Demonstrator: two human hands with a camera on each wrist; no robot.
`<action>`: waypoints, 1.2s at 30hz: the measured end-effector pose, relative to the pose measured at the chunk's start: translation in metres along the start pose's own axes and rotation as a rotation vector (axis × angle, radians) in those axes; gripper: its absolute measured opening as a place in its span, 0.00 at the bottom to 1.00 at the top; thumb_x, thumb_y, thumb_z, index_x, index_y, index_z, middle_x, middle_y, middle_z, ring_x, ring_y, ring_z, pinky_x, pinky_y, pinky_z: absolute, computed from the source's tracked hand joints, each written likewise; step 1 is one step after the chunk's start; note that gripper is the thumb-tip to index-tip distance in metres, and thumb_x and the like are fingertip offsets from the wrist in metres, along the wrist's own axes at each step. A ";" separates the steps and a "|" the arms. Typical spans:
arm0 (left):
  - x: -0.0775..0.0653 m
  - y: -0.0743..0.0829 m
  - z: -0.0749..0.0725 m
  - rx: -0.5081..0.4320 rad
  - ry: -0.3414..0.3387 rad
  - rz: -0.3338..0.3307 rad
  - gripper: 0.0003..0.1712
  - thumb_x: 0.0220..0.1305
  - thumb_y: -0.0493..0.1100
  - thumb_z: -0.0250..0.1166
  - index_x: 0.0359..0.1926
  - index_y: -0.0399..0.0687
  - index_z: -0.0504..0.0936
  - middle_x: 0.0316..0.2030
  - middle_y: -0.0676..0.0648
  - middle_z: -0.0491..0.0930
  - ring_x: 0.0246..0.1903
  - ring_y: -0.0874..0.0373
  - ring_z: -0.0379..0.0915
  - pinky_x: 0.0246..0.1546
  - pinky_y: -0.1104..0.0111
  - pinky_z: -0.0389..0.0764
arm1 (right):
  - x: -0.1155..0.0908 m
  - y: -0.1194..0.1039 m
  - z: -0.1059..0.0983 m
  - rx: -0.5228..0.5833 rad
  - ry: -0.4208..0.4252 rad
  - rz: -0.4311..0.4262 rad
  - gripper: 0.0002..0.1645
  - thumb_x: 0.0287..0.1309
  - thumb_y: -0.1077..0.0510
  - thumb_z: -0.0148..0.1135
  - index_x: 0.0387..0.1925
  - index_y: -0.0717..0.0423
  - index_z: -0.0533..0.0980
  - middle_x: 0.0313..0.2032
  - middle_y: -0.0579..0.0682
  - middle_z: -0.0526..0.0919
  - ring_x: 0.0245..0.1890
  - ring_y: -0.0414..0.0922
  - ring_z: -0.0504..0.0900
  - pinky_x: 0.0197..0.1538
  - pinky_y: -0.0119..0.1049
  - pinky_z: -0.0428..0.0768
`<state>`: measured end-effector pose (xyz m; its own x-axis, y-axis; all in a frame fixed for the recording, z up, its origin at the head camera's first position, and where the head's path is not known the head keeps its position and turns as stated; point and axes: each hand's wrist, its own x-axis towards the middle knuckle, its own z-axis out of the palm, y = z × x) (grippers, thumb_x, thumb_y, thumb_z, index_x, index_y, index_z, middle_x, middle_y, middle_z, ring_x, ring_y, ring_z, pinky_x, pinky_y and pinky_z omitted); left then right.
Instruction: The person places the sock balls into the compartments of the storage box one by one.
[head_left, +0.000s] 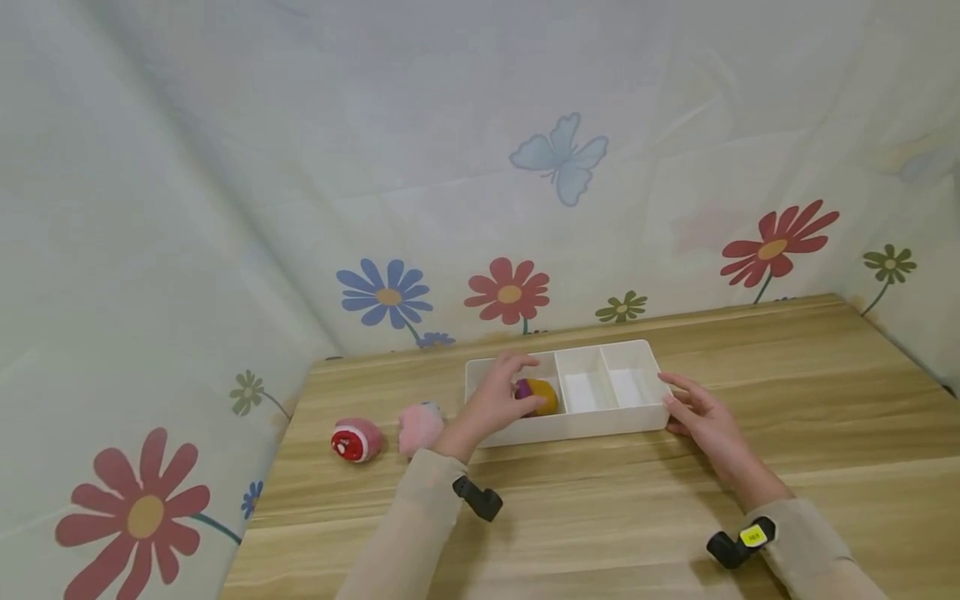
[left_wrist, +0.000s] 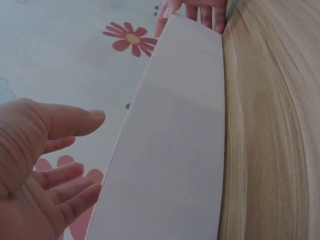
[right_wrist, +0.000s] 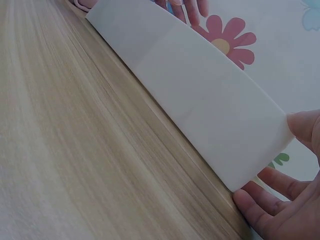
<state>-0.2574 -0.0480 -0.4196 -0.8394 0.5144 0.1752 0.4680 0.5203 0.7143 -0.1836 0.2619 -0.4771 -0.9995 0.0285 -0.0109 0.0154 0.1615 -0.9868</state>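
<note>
A long white divided box [head_left: 585,423] stands on the wooden table. Over its left part is my left hand [head_left: 495,398], thumb and fingers spread apart. Beneath that hand, a yellow and purple soft toy [head_left: 547,397] lies in the left compartment. The left wrist view shows nothing between the thumb and fingers of my left hand [left_wrist: 47,160]; the toy is hidden there behind the box wall. At the opposite end, my right hand [head_left: 705,423] holds the box, its thumb at the upper corner and fingers along the end wall, as the right wrist view shows.
Left of the box sit a pink plush toy [head_left: 420,428] and, farther left, a pink toy with a red and white front [head_left: 357,440]. Two compartments with bare white floors [head_left: 630,387] make up the box's right part. A flower-printed cloth [head_left: 450,225] hangs behind the table [head_left: 825,417].
</note>
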 end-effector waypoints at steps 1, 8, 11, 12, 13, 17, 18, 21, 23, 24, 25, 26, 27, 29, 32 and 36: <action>-0.001 0.000 -0.001 -0.002 0.001 0.002 0.30 0.55 0.42 0.68 0.58 0.42 0.70 0.56 0.45 0.65 0.54 0.45 0.66 0.48 0.61 0.75 | 0.000 0.000 0.000 0.001 0.001 0.004 0.34 0.64 0.46 0.52 0.67 0.54 0.59 0.60 0.67 0.64 0.44 0.36 0.74 0.44 0.32 0.78; -0.008 -0.005 -0.005 -0.021 0.018 0.036 0.28 0.55 0.39 0.68 0.56 0.39 0.71 0.53 0.41 0.68 0.50 0.43 0.68 0.38 0.64 0.76 | 0.000 0.001 0.002 0.021 -0.002 0.018 0.33 0.65 0.46 0.52 0.67 0.52 0.59 0.60 0.67 0.63 0.43 0.34 0.74 0.45 0.32 0.77; -0.012 -0.007 -0.007 -0.062 0.023 0.037 0.26 0.56 0.37 0.67 0.56 0.40 0.71 0.53 0.40 0.68 0.50 0.43 0.68 0.39 0.63 0.77 | 0.000 0.001 0.003 0.016 -0.001 0.014 0.33 0.65 0.47 0.52 0.67 0.52 0.59 0.60 0.68 0.63 0.43 0.35 0.75 0.45 0.32 0.78; -0.013 -0.007 -0.007 -0.076 0.026 0.033 0.26 0.56 0.36 0.67 0.56 0.41 0.71 0.53 0.40 0.68 0.51 0.42 0.67 0.40 0.63 0.77 | 0.000 0.001 0.003 0.013 -0.002 0.011 0.33 0.65 0.47 0.52 0.67 0.53 0.59 0.60 0.68 0.63 0.43 0.36 0.74 0.45 0.32 0.78; -0.014 -0.007 -0.008 -0.093 0.031 0.030 0.26 0.56 0.36 0.67 0.56 0.41 0.71 0.53 0.41 0.68 0.51 0.42 0.67 0.42 0.62 0.77 | 0.000 0.001 0.003 0.009 -0.003 0.008 0.32 0.65 0.47 0.51 0.67 0.53 0.59 0.60 0.68 0.63 0.43 0.36 0.74 0.45 0.32 0.78; -0.020 -0.009 -0.011 -0.148 0.049 0.013 0.25 0.55 0.35 0.67 0.55 0.42 0.72 0.55 0.42 0.67 0.54 0.40 0.66 0.46 0.56 0.76 | 0.000 0.001 0.004 0.011 -0.008 0.000 0.32 0.66 0.48 0.51 0.67 0.54 0.59 0.60 0.69 0.63 0.42 0.35 0.75 0.44 0.32 0.78; -0.021 -0.010 -0.013 -0.156 0.054 0.008 0.26 0.55 0.35 0.67 0.55 0.42 0.72 0.56 0.41 0.67 0.55 0.40 0.65 0.47 0.54 0.76 | 0.000 0.001 0.005 0.012 -0.008 -0.001 0.32 0.66 0.49 0.51 0.67 0.54 0.59 0.60 0.69 0.63 0.42 0.35 0.75 0.44 0.33 0.78; -0.026 -0.011 -0.016 -0.150 0.066 -0.002 0.26 0.56 0.36 0.67 0.56 0.43 0.72 0.57 0.42 0.66 0.55 0.41 0.65 0.48 0.53 0.74 | 0.000 0.001 0.006 0.009 -0.010 0.000 0.32 0.65 0.48 0.51 0.67 0.54 0.59 0.60 0.69 0.63 0.42 0.34 0.75 0.44 0.33 0.78; -0.029 -0.011 -0.019 -0.127 0.073 0.002 0.26 0.56 0.37 0.67 0.56 0.42 0.71 0.57 0.42 0.67 0.55 0.41 0.65 0.48 0.54 0.75 | 0.000 0.001 0.006 0.009 -0.010 0.005 0.32 0.65 0.48 0.51 0.67 0.54 0.59 0.60 0.69 0.63 0.42 0.34 0.75 0.44 0.33 0.78; -0.030 -0.012 -0.020 -0.109 0.079 0.004 0.26 0.56 0.37 0.67 0.56 0.42 0.71 0.57 0.42 0.67 0.55 0.42 0.66 0.47 0.55 0.75 | 0.000 0.001 0.006 0.007 -0.009 0.007 0.32 0.66 0.48 0.51 0.67 0.54 0.59 0.60 0.69 0.63 0.42 0.34 0.75 0.44 0.33 0.78; -0.031 -0.012 -0.021 -0.099 0.085 0.009 0.26 0.56 0.37 0.67 0.56 0.42 0.71 0.56 0.41 0.67 0.55 0.42 0.66 0.46 0.56 0.76 | 0.000 0.000 0.006 0.006 -0.009 0.009 0.32 0.66 0.48 0.51 0.67 0.54 0.59 0.60 0.69 0.63 0.42 0.34 0.75 0.44 0.33 0.78; -0.032 -0.013 -0.022 -0.085 0.091 0.009 0.26 0.56 0.37 0.66 0.56 0.42 0.71 0.56 0.42 0.68 0.55 0.43 0.66 0.46 0.57 0.76 | 0.000 0.000 0.006 0.006 -0.010 0.011 0.32 0.66 0.48 0.51 0.67 0.54 0.59 0.60 0.69 0.63 0.42 0.34 0.75 0.44 0.32 0.78; -0.033 -0.014 -0.024 -0.071 0.098 0.008 0.26 0.56 0.37 0.66 0.56 0.42 0.71 0.56 0.42 0.68 0.55 0.43 0.66 0.45 0.58 0.77 | 0.000 0.000 0.006 0.003 -0.009 0.012 0.32 0.66 0.49 0.50 0.67 0.54 0.59 0.60 0.69 0.63 0.41 0.33 0.75 0.44 0.32 0.78; -0.035 -0.015 -0.026 -0.052 0.109 0.009 0.26 0.56 0.37 0.66 0.56 0.41 0.71 0.55 0.43 0.69 0.54 0.44 0.67 0.45 0.59 0.77 | 0.000 -0.001 0.006 0.000 -0.007 0.009 0.31 0.66 0.49 0.50 0.67 0.54 0.59 0.60 0.69 0.63 0.41 0.33 0.75 0.44 0.31 0.78; -0.036 -0.017 -0.028 -0.036 0.119 0.008 0.26 0.57 0.37 0.66 0.57 0.39 0.71 0.54 0.44 0.70 0.54 0.43 0.67 0.45 0.58 0.77 | 0.000 0.000 0.004 0.006 -0.006 0.000 0.32 0.66 0.48 0.50 0.68 0.53 0.59 0.60 0.69 0.62 0.41 0.32 0.75 0.43 0.31 0.78; -0.038 -0.019 -0.031 -0.015 0.116 0.013 0.27 0.57 0.38 0.66 0.57 0.39 0.71 0.54 0.44 0.71 0.54 0.45 0.67 0.45 0.58 0.77 | -0.002 0.001 0.003 0.025 -0.001 -0.020 0.32 0.66 0.48 0.50 0.67 0.52 0.60 0.60 0.70 0.62 0.40 0.33 0.75 0.43 0.31 0.78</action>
<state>-0.2425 -0.0989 -0.4188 -0.8600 0.4383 0.2611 0.4756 0.5033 0.7215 -0.1822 0.2589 -0.4787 -0.9997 0.0245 0.0084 -0.0049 0.1377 -0.9905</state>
